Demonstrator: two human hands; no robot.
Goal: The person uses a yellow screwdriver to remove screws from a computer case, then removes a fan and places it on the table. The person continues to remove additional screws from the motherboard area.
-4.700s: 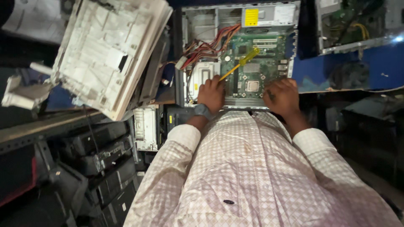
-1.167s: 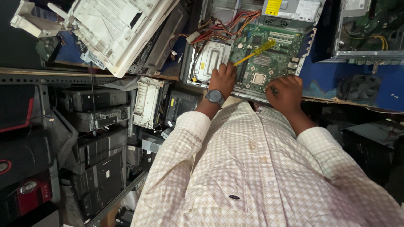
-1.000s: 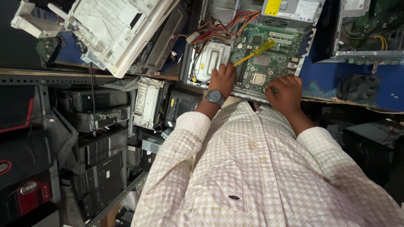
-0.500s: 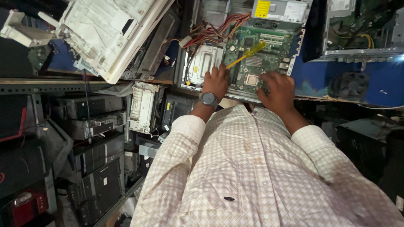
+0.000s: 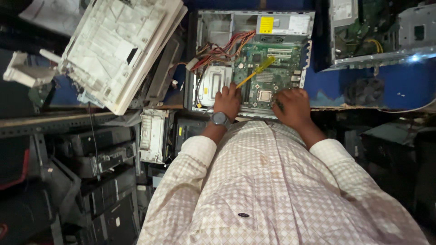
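Note:
An open desktop computer case point(image 5: 200, 54) lies in front of me with its green motherboard point(image 5: 272, 68) exposed. My left hand point(image 5: 227, 102), with a dark wristwatch point(image 5: 220, 119), sits at the board's near left edge beside the silver drive cage point(image 5: 211, 81). Its fingers close on the lower end of a yellow screwdriver point(image 5: 256, 70), which slants up and right over the board. My right hand point(image 5: 293, 106) rests on the board's near right edge, just right of the processor socket point(image 5: 265, 95), fingers bent; what lies under them is hidden.
Red and orange cables point(image 5: 222, 47) run from the power supply point(image 5: 281, 22). A white printer shell point(image 5: 118, 50) lies at left, a second open case point(image 5: 377, 31) at right on the blue surface point(image 5: 395, 86). Stacked dark computer cases point(image 5: 104, 154) fill the shelves below left.
The view has swung slightly, so the case sits lower and more central. My right hand has slid a little left toward the socket. The left hand and screwdriver keep their place on the board.

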